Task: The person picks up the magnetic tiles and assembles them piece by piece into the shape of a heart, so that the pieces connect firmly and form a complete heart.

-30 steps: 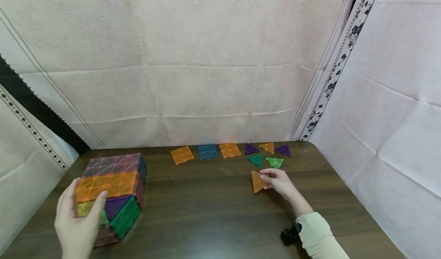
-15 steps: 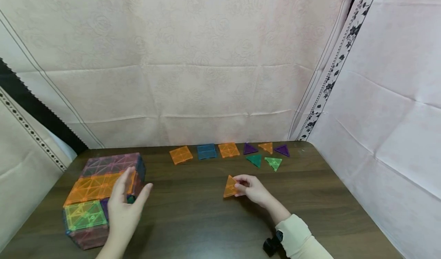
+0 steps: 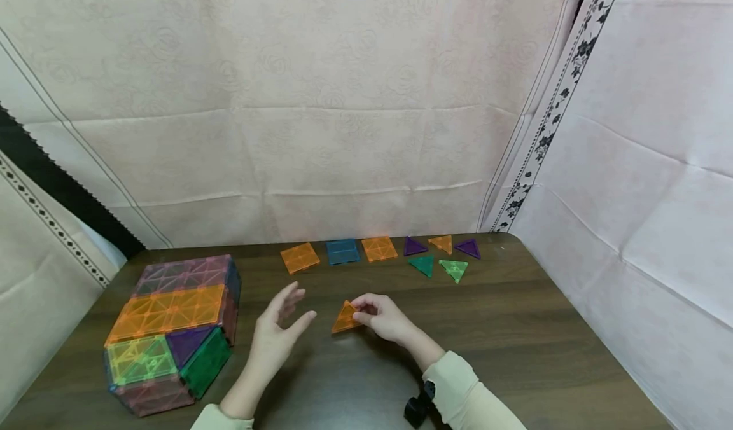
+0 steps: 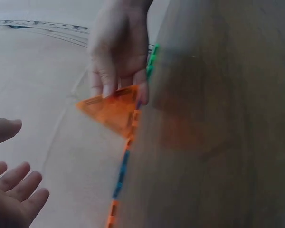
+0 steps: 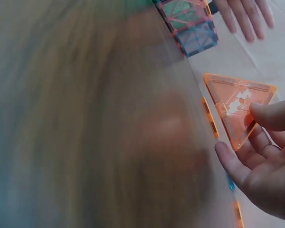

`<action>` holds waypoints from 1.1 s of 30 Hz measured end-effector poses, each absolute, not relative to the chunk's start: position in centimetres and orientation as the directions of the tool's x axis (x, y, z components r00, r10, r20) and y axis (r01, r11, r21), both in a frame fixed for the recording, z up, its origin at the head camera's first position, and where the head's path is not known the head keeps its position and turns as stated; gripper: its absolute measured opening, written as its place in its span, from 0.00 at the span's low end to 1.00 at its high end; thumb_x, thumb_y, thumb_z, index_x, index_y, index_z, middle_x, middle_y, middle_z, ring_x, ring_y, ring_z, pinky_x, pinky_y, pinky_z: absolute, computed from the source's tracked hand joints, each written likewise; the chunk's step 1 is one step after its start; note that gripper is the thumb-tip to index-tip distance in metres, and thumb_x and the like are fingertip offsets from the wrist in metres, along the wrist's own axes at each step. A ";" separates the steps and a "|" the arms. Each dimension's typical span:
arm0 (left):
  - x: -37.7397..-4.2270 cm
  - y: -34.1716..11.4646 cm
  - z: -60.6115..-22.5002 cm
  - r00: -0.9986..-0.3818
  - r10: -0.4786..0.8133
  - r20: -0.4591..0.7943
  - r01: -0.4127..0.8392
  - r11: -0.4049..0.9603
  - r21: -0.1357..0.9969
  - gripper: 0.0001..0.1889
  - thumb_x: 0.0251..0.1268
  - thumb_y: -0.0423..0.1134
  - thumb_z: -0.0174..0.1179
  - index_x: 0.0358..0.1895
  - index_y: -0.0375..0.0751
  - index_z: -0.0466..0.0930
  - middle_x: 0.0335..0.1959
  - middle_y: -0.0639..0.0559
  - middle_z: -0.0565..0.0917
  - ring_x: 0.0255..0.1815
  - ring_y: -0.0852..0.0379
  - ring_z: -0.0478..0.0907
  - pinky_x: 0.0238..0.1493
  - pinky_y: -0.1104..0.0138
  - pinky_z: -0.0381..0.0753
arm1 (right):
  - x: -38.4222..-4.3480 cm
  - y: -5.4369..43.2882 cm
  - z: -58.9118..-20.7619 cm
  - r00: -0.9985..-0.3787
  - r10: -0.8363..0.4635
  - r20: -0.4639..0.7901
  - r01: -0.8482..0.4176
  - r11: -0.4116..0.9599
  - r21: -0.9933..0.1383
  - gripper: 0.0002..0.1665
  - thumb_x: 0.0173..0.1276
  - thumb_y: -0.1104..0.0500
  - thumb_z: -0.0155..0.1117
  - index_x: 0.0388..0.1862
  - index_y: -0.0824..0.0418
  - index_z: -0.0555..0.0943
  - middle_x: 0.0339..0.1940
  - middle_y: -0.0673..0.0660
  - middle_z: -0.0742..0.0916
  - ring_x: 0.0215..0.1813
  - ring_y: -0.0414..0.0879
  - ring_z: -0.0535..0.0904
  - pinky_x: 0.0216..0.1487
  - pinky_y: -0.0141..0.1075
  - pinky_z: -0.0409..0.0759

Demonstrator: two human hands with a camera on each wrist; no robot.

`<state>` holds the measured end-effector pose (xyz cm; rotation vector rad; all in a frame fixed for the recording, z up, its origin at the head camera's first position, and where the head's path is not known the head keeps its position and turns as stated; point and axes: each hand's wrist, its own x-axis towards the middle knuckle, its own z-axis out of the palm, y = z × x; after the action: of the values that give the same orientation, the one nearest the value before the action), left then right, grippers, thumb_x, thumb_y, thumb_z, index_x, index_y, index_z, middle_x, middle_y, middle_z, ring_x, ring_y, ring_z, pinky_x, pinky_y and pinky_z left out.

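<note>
While right hand pinches it | triangular tile | translucent | orange

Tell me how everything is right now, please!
Left hand: holding nothing, thumb and fingers apart
Right hand: pinching the orange triangle
Orange triangle: held, tilted
Tile block: joined together, standing
Blue square: lying flat, loose
Orange squares: lying flat, loose
Five loose triangles: lying flat
Back cloth: creased
</note>
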<state>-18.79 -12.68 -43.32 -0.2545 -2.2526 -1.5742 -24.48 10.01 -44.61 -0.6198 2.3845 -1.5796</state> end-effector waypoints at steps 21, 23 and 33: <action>-21.7 -11.8 -46.0 -0.989 0.076 0.124 0.142 0.320 0.937 0.11 0.56 0.29 0.67 0.43 0.34 0.83 0.38 0.49 0.85 0.40 0.55 0.80 0.43 0.67 0.79 | -25.5 7.1 -47.2 -0.884 -0.457 0.103 -0.293 0.367 -0.883 0.06 0.65 0.65 0.65 0.41 0.62 0.85 0.37 0.53 0.85 0.38 0.41 0.77 0.41 0.34 0.76; -21.8 -11.7 -46.2 -0.990 0.075 0.116 0.135 0.324 0.936 0.09 0.56 0.28 0.68 0.41 0.36 0.84 0.37 0.50 0.84 0.38 0.56 0.80 0.40 0.69 0.78 | -25.4 7.0 -47.3 -0.883 -0.458 0.102 -0.291 0.365 -0.885 0.06 0.65 0.65 0.65 0.41 0.62 0.85 0.36 0.53 0.85 0.38 0.41 0.77 0.40 0.33 0.76; -22.0 -11.4 -46.9 -0.992 0.059 0.109 0.122 0.301 0.946 0.06 0.55 0.27 0.67 0.37 0.35 0.84 0.34 0.48 0.85 0.34 0.58 0.79 0.34 0.70 0.78 | -25.4 6.9 -47.1 -0.881 -0.463 0.095 -0.286 0.361 -0.888 0.06 0.65 0.65 0.65 0.40 0.62 0.85 0.36 0.53 0.85 0.37 0.39 0.77 0.39 0.32 0.76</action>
<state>-22.01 -11.42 -46.89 -0.1736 -2.4906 -1.8186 -25.35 6.94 -47.14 -0.6802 2.4456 -1.5409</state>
